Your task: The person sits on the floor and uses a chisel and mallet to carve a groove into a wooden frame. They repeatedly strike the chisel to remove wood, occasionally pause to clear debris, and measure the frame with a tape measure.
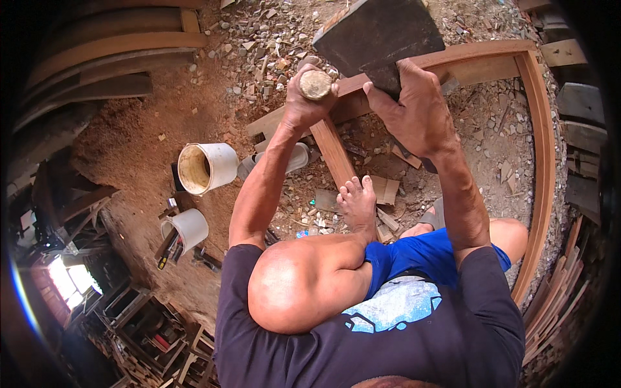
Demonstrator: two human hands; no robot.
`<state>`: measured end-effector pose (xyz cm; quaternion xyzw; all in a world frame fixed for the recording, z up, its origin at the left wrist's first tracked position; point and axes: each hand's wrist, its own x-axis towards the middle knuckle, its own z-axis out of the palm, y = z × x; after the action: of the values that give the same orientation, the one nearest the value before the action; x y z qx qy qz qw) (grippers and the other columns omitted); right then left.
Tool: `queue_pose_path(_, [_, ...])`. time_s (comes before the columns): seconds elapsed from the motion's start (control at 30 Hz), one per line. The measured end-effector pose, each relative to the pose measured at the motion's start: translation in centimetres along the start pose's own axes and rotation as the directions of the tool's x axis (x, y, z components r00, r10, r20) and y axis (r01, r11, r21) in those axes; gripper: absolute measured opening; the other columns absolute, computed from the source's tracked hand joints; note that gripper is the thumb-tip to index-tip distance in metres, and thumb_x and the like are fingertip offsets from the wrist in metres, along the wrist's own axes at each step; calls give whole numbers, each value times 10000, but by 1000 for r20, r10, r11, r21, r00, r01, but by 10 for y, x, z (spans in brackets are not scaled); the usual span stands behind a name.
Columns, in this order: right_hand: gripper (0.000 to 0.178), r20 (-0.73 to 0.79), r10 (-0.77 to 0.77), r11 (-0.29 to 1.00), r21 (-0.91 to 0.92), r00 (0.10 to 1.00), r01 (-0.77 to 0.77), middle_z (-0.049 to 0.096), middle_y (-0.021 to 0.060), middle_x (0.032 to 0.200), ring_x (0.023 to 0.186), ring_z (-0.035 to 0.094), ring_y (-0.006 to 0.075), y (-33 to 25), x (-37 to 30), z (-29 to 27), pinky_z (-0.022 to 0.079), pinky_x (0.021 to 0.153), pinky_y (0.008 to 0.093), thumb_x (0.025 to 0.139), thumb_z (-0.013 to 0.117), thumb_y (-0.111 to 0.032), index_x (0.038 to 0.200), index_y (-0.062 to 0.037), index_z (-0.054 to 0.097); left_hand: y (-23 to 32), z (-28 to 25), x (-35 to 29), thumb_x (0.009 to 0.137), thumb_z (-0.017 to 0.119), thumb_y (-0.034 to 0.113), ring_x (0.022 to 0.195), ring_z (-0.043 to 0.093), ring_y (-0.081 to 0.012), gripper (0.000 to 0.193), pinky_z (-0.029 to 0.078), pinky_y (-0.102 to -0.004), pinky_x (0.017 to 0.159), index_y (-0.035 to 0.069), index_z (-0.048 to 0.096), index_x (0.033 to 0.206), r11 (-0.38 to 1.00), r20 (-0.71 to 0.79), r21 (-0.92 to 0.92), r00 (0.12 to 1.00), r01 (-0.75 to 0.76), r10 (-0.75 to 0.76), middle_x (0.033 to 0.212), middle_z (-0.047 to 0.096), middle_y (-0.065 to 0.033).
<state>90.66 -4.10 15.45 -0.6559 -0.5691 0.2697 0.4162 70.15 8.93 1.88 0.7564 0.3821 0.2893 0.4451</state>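
My left hand (301, 110) is wrapped round an upright chisel with a round wooden handle (315, 85). Only the handle's butt shows; the blade is hidden below my fist. Close by on the right, my right hand (420, 119) grips a mallet by its handle. The mallet's big, dark, blocky head (381, 37) is up beyond my hands, apart from the chisel. Beneath both hands runs a reddish wooden beam (475, 53), joined at the right to a long curved-looking side piece (543, 155). My bare foot (357, 204) presses on a wooden bar (333, 152) that reaches the beam.
Left of my arm stand a white bucket (221, 161) and a smaller white container (194, 227) with tools beside it. A grey sandal (297, 157) lies near the bucket. Timber planks (116, 55) are stacked at the far left, and gravel (265, 48) and wood offcuts (386, 191) litter the ground.
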Motion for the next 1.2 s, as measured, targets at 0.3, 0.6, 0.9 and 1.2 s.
queue_pose_path(0.3, [286,141,-71,947,-302,987,111,737,243,841,814,754,438,4,4,20,607,731,501,961,735,-254,1100,-26,634,-16,-12,-19,842,847,93,835,697,-145,286,582,-306,775,38,673,1062,965,103,212,986,-153,133,912,733,-57])
queue_pose_path(0.6, [289,151,-111,975,-175,982,137,737,250,845,853,747,446,9,-6,36,604,757,529,932,733,-214,1119,-20,629,-16,-9,-36,832,841,112,992,747,-192,397,603,-342,864,38,716,1201,964,68,198,983,-179,169,1106,784,-96])
queue_pose_path(0.9, [262,-119,-50,999,-21,992,47,661,78,755,658,640,188,-6,-4,-1,525,622,375,964,789,-204,1033,20,673,-3,-12,10,824,875,136,857,660,-124,306,558,-296,769,50,634,993,1000,30,-3,999,-23,23,955,701,-51])
queue_pose_path(1.2, [218,-96,-109,972,-221,989,85,715,170,784,696,719,321,-3,3,4,572,678,435,972,751,-215,1000,-11,678,-2,-7,-3,830,874,149,856,701,-151,287,581,-306,792,38,681,1012,997,46,-39,997,-61,63,951,727,-67])
